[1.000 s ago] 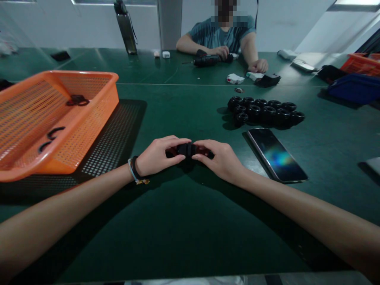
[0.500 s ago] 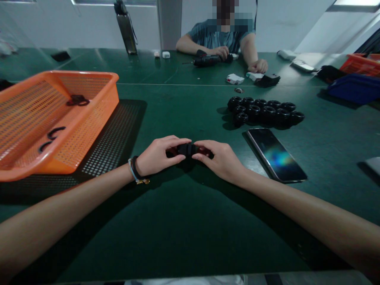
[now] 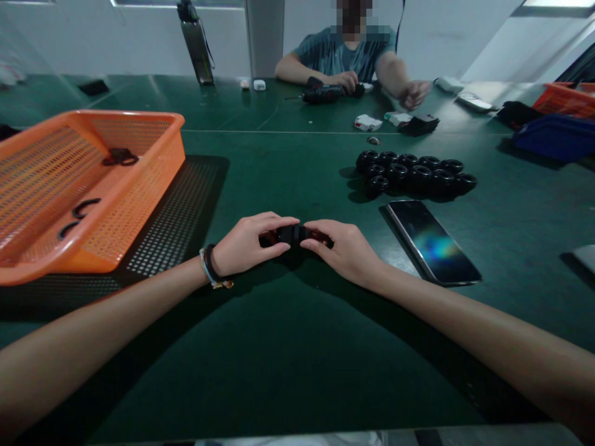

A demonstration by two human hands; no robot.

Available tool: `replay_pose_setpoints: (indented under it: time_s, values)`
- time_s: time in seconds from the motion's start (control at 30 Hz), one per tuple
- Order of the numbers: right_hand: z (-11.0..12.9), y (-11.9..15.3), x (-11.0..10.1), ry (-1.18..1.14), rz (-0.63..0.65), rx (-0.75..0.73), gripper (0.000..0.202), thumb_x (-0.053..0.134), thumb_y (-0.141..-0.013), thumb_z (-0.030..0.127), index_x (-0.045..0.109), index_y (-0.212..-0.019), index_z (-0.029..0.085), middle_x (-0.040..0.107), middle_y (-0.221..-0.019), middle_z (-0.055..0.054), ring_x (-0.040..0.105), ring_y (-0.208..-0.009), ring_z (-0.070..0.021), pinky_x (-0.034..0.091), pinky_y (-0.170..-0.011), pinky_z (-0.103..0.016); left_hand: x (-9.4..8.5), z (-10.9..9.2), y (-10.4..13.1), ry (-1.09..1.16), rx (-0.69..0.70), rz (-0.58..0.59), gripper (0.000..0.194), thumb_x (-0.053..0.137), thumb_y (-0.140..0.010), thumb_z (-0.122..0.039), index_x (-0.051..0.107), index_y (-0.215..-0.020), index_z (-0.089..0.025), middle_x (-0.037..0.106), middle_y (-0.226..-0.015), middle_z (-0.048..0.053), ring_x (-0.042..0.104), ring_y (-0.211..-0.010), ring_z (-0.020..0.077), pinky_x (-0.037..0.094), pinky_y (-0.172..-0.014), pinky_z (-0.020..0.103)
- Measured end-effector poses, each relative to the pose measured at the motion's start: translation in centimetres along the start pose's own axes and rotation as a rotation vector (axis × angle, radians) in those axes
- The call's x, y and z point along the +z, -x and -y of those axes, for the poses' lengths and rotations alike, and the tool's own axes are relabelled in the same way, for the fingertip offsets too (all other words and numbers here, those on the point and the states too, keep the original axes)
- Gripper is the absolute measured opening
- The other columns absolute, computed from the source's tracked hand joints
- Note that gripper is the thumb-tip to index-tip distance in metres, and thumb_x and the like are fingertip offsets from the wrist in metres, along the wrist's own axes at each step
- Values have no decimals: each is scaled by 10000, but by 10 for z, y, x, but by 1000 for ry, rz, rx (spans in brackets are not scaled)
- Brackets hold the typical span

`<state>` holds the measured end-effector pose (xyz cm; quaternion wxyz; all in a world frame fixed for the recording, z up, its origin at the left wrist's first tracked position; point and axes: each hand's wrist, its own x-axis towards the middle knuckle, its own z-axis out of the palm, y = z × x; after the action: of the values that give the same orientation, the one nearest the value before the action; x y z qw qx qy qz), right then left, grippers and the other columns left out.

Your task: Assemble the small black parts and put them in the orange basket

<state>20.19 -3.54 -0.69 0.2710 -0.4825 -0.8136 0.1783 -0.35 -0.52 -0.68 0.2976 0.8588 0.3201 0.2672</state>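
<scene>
Between my two hands is a small black ribbed part point(image 3: 292, 235), held just above or on the green table point(image 3: 288, 347); which of the two I cannot tell. My left hand point(image 3: 255, 240) pinches its left end with thumb and fingers. At its right end, the thumb and fingers of my right hand point(image 3: 341, 248) are closed on it. My fingers hide both ends. Beyond my right hand stands a close group of several glossy black round parts point(image 3: 418, 176) with holes in their tops.
An orange perforated basket point(image 3: 153, 179) at the left holds a few black rings point(image 3: 121, 157). A phone point(image 3: 432, 243) lies right of my right hand. Across the table sits a person point(image 3: 344, 62) by a power drill point(image 3: 325, 94). A bottle point(image 3: 198, 49) and a blue bin point(image 3: 555, 137) stand farther off.
The person across the table has lifted one hand and moved it to the right, away from the white pieces. My hands and the black part hold almost still.
</scene>
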Motion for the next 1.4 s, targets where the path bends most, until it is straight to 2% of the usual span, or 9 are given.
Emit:
replay_pose_setpoints:
  time_s: [0.2,0.27,0.37,0.83,1.4]
  values:
    - [-1,2,1,-64,-38,-21,245,641,-801,249,626,-1027,156,692,-937,-69,636,-809,-184,518,-704,-323,-1,-1,-1,45,-26,9,367,575,-808,-265,607,-1155,-150,637,-1035,64,625,-845,141,519,-722,235]
    - [-1,2,1,-98,-51,-38,290,673,-768,223,606,-1042,155,687,-953,-66,636,-821,-182,527,-714,-328,-1,-1,-1,61,-40,13,354,571,-807,-266,612,-1139,-152,634,-1030,62,624,-843,141,519,-723,238]
    - [-1,2,1,-117,-60,-45,249,671,-753,167,600,-992,164,683,-903,-45,637,-795,-171,534,-719,-327,-1,-1,0,72,-46,13,348,575,-804,-262,615,-1131,-149,630,-1028,64,623,-831,139,519,-721,240]
    - [-2,3,3,-100,-65,-23,255,682,-749,148,625,-997,130,702,-893,-65,645,-778,-176,536,-723,-331,0,-2,0,29,-27,9,360,575,-810,-253,610,-1150,-141,635,-1038,74,623,-832,144,515,-722,242]
    - [-1,1,1,-78,-11,31,217,640,-790,191,630,-1007,171,704,-912,-56,648,-782,-177,531,-707,-318,0,-1,0,13,-21,5,381,582,-810,-253,599,-1178,-153,638,-1053,72,622,-836,141,516,-723,242]
